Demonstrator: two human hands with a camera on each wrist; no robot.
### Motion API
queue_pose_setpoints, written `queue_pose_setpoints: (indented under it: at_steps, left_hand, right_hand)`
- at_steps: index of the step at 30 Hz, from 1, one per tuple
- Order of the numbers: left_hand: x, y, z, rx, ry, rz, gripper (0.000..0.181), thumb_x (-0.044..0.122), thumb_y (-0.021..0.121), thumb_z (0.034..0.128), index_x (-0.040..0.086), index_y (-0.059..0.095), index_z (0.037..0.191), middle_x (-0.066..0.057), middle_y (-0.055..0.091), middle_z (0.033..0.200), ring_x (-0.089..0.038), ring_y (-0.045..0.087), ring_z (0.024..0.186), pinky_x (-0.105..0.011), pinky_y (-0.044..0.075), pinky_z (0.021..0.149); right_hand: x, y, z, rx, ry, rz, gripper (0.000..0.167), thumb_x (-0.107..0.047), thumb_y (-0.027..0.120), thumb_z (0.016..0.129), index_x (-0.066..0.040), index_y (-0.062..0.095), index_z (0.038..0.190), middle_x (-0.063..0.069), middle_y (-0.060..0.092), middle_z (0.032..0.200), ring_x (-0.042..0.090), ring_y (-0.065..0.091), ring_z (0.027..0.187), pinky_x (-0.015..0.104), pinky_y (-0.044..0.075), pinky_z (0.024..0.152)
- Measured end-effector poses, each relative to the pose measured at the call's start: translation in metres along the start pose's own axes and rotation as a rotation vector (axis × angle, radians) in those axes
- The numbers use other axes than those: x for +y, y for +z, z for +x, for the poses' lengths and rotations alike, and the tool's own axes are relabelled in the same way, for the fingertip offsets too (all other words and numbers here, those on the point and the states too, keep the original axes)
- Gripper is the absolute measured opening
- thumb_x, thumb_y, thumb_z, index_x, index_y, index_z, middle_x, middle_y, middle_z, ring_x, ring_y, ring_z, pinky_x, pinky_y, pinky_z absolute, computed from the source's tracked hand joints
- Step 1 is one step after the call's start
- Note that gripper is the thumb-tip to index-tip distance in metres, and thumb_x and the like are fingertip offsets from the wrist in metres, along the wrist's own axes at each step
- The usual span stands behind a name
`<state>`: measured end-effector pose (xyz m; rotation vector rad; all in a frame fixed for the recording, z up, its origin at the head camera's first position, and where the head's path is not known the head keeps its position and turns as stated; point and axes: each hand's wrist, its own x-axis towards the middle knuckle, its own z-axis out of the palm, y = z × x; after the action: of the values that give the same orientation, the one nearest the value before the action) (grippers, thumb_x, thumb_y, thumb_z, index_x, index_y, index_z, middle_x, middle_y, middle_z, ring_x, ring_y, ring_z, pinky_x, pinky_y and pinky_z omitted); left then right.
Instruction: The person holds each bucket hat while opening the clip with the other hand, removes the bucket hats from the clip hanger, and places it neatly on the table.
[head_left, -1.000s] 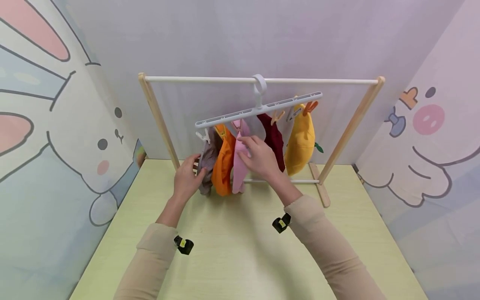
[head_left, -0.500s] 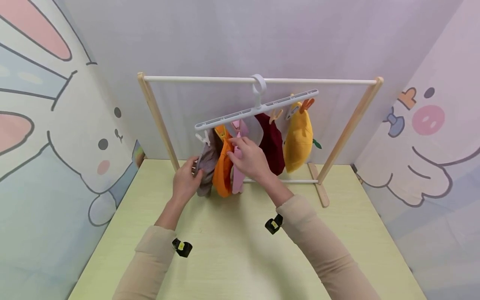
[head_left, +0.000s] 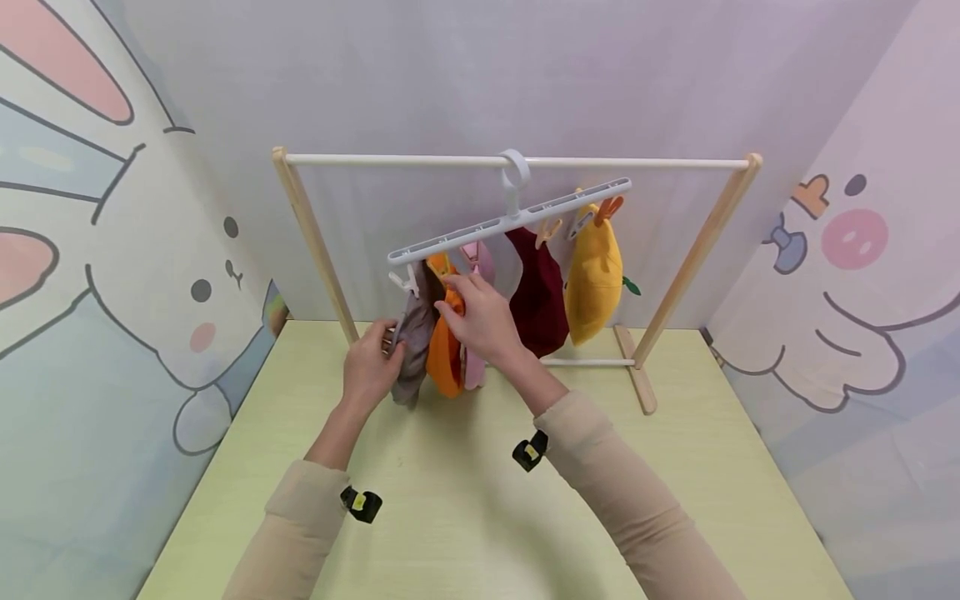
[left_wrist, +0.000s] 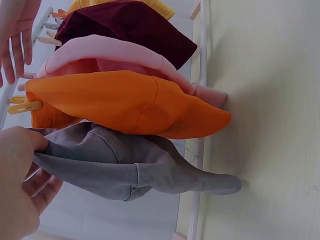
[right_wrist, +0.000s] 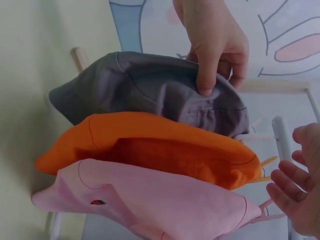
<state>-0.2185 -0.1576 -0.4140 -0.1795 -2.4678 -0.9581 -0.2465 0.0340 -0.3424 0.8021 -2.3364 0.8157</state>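
My left hand (head_left: 370,364) pinches the brim of a grey bucket hat (left_wrist: 115,160) between thumb and fingers. Beside it hang an orange bucket hat (left_wrist: 130,102) and a pink one (right_wrist: 135,195) with a small strawberry motif. In front of the orange and pink hats my right hand (head_left: 483,317) is raised near their clips, fingers extended and holding nothing. All hang below a tilted white clip hanger (head_left: 491,227), low at the left. A white clip (head_left: 406,281) is at the grey hat's top; whether it grips the cloth, I cannot tell.
A dark red hat (head_left: 542,304) and a yellow hat (head_left: 594,283) with a green leaf hang on the hanger's right half. The hanger hooks over the white rail (head_left: 390,159) of a wooden-legged rack standing on the pale table (head_left: 435,500). Cartoon-printed curtains (head_left: 150,275) flank both sides.
My right hand has moved left from the pink hat towards the orange one. My left hand stays on the grey hat's brim. The hanger's right end has shifted slightly left.
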Motion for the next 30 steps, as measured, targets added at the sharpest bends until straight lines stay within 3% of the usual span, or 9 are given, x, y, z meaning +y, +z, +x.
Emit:
queue_pose_setpoints:
  at_steps: [7, 10, 16, 30]
  left_hand:
    - [0.004, 0.0, -0.006, 0.011, 0.034, 0.007, 0.028, 0.009, 0.066, 0.0812, 0.001, 0.058, 0.107, -0.013, 0.063, 0.093, -0.025, 0.064, 0.077, -0.039, 0.052, 0.066]
    - [0.005, 0.0, -0.008, 0.01, 0.034, 0.005, 0.027, 0.009, 0.066, 0.0811, 0.0, 0.059, 0.106, -0.013, 0.062, 0.093, -0.025, 0.064, 0.077, -0.038, 0.052, 0.065]
    - [0.008, -0.001, -0.011, 0.015, 0.046, -0.006, 0.025, 0.008, 0.066, 0.0807, 0.0, 0.059, 0.104, -0.013, 0.062, 0.089, -0.024, 0.063, 0.073, -0.038, 0.052, 0.064]
    - [0.019, 0.0, -0.015, 0.072, 0.18, -0.001, 0.012, 0.004, 0.066, 0.0778, 0.003, 0.064, 0.089, -0.01, 0.066, 0.076, -0.021, 0.061, 0.063, -0.034, 0.051, 0.058]
  right_hand:
    - [-0.008, 0.003, 0.003, 0.006, 0.006, 0.011, 0.038, -0.023, 0.065, 0.085, -0.007, 0.059, 0.119, 0.008, 0.062, 0.107, 0.02, 0.06, 0.086, 0.03, 0.051, 0.065]
    - [-0.011, 0.005, 0.005, -0.008, 0.015, -0.008, 0.039, -0.025, 0.065, 0.085, -0.008, 0.058, 0.12, 0.006, 0.062, 0.108, 0.017, 0.059, 0.093, 0.03, 0.051, 0.071]
    - [-0.014, 0.01, 0.007, 0.008, -0.012, -0.039, 0.038, -0.023, 0.065, 0.084, -0.005, 0.059, 0.117, 0.007, 0.064, 0.104, 0.016, 0.06, 0.091, 0.025, 0.049, 0.081]
    - [-0.02, 0.019, 0.01, 0.024, 0.047, 0.012, 0.039, -0.023, 0.068, 0.082, -0.004, 0.06, 0.115, 0.008, 0.065, 0.099, 0.02, 0.063, 0.087, 0.024, 0.051, 0.075]
